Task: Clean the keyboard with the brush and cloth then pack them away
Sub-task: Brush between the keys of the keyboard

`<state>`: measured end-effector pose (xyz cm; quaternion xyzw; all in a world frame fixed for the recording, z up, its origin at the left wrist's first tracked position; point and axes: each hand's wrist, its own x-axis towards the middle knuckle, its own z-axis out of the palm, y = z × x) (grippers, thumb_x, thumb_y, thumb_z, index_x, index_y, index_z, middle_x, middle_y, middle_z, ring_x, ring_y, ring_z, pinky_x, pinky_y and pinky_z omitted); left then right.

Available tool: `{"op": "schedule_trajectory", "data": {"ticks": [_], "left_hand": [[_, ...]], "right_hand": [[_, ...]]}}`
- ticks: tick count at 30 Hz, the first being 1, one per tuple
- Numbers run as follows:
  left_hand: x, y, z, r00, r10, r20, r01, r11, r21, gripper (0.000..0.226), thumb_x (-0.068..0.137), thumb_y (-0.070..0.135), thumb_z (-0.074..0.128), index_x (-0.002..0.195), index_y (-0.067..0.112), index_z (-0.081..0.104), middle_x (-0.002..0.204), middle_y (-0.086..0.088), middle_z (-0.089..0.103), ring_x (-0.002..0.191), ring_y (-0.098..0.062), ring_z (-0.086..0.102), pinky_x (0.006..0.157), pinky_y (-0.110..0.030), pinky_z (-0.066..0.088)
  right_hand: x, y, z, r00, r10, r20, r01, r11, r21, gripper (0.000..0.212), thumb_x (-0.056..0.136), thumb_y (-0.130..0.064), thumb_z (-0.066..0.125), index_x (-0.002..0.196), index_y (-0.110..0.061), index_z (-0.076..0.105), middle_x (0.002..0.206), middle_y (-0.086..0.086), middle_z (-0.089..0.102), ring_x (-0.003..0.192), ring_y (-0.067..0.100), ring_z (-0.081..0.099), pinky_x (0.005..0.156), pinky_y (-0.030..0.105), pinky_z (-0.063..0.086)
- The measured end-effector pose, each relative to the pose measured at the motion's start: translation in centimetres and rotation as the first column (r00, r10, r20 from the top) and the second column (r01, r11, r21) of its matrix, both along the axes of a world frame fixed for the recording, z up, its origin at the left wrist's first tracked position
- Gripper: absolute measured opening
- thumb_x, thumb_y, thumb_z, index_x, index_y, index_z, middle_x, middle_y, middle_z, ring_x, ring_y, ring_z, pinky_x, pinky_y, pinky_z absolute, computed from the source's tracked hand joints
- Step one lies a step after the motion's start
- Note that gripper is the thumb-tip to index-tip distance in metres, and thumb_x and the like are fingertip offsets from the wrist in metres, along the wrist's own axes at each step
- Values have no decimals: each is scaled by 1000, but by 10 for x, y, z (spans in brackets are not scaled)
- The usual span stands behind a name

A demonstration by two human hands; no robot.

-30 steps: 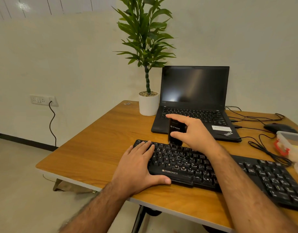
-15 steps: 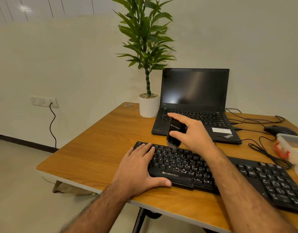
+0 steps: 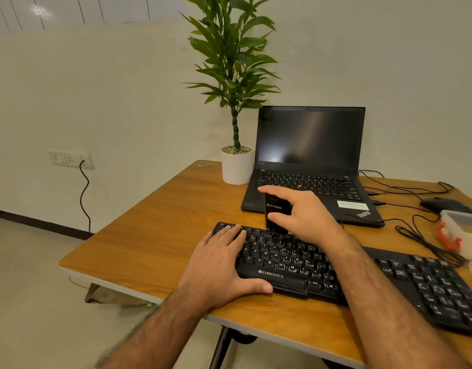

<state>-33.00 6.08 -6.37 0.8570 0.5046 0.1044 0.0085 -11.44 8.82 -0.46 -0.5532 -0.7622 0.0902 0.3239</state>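
Observation:
A black Zebronics keyboard (image 3: 290, 265) lies along the front of the wooden table (image 3: 160, 235). My right hand (image 3: 301, 217) grips a black brush (image 3: 274, 209) upright, its bristle end touching the keyboard's top key rows. My left hand (image 3: 218, 265) rests flat on the keyboard's left end, with the thumb along its front edge. No cloth shows in the view.
An open black laptop (image 3: 309, 161) stands behind the keyboard, with a potted plant (image 3: 236, 163) to its left. At the right lie a mouse (image 3: 445, 205), tangled cables (image 3: 426, 241) and a clear plastic box with a red clip (image 3: 463, 233). The table edge is close on the left.
The brush and my right hand dipped back down onto the top key rows after a slight lift. My left hand stayed in place. The view shifted slightly.

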Motion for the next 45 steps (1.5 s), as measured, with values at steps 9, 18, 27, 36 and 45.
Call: {"op": "schedule_trajectory", "data": {"ticks": [9,18,27,36,45], "left_hand": [[-1,1,0,1000,-2,4,2,1000,-9,139,46,105,18,160,25,10,167,11,4,152,-7,2,125,-36,1],[-1,0,2,1000,3,6,-3,1000,-15,138,46,104,19,160,25,11,167,11,6,152,-7,3,125,-36,1],[0,-2,3,1000,11,13,-11,1000,-19,133,52,102,24,159,25,11,167,10,8,152,-7,5,125,-36,2],[0,0,0,999,22,43,-21,1000,-8,127,58,100,25,159,25,15,167,9,10,152,-8,6,125,-34,3],[-1,-1,1,999,23,36,-23,1000,-7,123,61,99,29,159,25,15,167,8,10,152,-8,7,125,-34,2]], "right_hand": [[14,-5,6,976,-206,69,197,973,121,58,86,-29,67,138,-49,47,120,-4,67,107,19,61,91,42,53],[14,-9,10,968,96,-230,-123,987,-108,56,82,-17,72,119,-56,60,115,-12,66,98,11,65,79,30,59],[7,-11,12,963,177,-205,-210,966,-152,55,82,-19,74,124,-52,59,119,-23,62,102,3,63,88,31,57],[11,-13,15,977,163,-136,-182,973,-144,55,83,-20,73,124,-53,58,124,-22,59,103,-1,60,87,25,54],[11,-10,14,969,197,-151,-223,959,-176,56,82,-18,74,125,-50,59,121,-24,60,104,-1,60,89,24,53]]}}
